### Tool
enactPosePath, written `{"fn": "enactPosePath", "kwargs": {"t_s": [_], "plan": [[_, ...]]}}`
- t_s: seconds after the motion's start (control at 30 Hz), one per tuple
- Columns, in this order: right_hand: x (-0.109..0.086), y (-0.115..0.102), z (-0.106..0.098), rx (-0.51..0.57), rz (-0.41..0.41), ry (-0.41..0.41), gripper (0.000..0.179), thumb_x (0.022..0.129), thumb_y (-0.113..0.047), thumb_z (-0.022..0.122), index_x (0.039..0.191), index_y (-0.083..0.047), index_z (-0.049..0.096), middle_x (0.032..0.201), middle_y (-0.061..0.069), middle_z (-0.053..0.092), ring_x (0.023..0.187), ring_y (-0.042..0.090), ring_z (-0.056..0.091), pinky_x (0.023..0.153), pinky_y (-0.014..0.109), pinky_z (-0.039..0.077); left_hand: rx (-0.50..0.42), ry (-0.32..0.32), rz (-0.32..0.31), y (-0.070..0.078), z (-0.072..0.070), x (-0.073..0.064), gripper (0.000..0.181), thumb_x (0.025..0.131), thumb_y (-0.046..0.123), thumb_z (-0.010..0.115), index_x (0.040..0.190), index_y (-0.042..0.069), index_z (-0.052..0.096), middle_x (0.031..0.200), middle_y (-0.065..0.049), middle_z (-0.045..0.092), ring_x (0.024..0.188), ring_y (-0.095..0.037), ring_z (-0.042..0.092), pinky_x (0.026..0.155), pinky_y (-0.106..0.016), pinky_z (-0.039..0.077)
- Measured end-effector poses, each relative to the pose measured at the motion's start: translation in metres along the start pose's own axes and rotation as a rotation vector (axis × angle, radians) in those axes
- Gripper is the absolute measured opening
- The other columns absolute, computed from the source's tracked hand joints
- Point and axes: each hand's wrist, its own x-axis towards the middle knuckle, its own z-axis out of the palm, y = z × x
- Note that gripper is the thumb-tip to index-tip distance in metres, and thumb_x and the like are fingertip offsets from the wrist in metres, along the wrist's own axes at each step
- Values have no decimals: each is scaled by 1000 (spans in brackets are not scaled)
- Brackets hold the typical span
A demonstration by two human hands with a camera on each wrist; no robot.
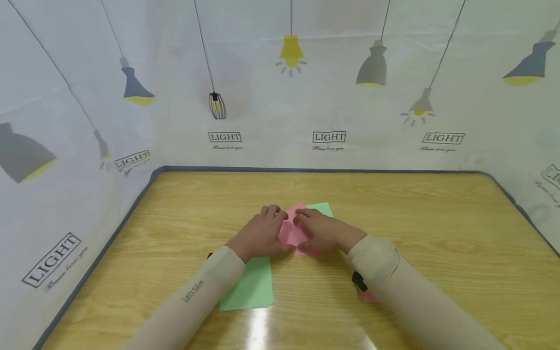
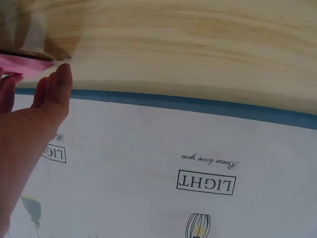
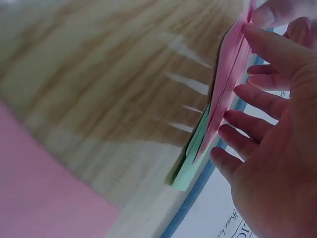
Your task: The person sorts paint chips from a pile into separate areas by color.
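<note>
A creased pink paper (image 1: 292,232) lies between both hands near the middle of the table, its layers parted along the edge in the right wrist view. My left hand (image 1: 264,232) holds its left side, with bent fingers at the far part and the thumb at the near edge. From the other side, my right hand (image 1: 324,229) grips it, thumb close to the left thumb. In the right wrist view, the right fingers (image 3: 247,126) rest along the pink paper. A green sheet (image 1: 322,209) shows beneath and behind it, partly covered.
Another green sheet (image 1: 249,287) lies on the wooden table (image 1: 420,218) beside the left forearm. A second pink sheet (image 1: 369,295) is mostly hidden under the right forearm. White curtains (image 1: 262,73) printed with lamps surround the table along its dark blue edge.
</note>
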Motion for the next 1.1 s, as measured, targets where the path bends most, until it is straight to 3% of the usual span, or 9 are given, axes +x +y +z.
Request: {"fn": "enactPosePath", "kwargs": {"t_s": [0.2,0.47,0.6,0.73,0.9,1.1], "plan": [[2,-2,-2,-29,-14,38,59,87,-34,73,135,-7,52,143,10,41,135,29,36,109,42,33,-5,-21,-16,-3,0,2,78,84,61,63,136,6,46,138,-13,41,127,-29,36,107,-40,35],[3,-2,-1,-62,38,33,61,88,-38,73,138,-10,52,142,7,40,130,26,39,107,40,35,-36,-48,-30,-5,-1,4,85,85,58,63,146,6,35,143,-11,39,129,-26,35,108,-39,34],[3,-2,0,-58,60,32,65,89,-40,72,142,-12,48,149,10,35,136,28,34,109,42,32,-1,-46,6,-5,-3,4,89,84,58,62,147,4,31,143,-13,38,129,-28,37,107,-38,37],[2,-2,0,-36,72,28,74,89,-42,71,148,-10,41,159,13,22,145,31,19,113,44,24,42,-24,51,-7,-4,3,90,84,59,60,147,1,30,142,-15,39,128,-28,39,106,-37,37],[3,0,1,-16,58,23,74,85,-46,74,143,-9,44,161,13,14,147,29,10,115,43,19,-1,-14,69,-8,-2,1,88,82,58,63,144,3,31,140,-11,39,123,-24,41,103,-34,41],[5,3,2,-64,-28,79,66,81,-44,78,129,-8,50,147,16,32,137,31,29,109,41,33,-20,-20,142,-8,0,1,84,82,54,65,140,3,31,140,-11,36,127,-25,37,103,-31,41]]}}
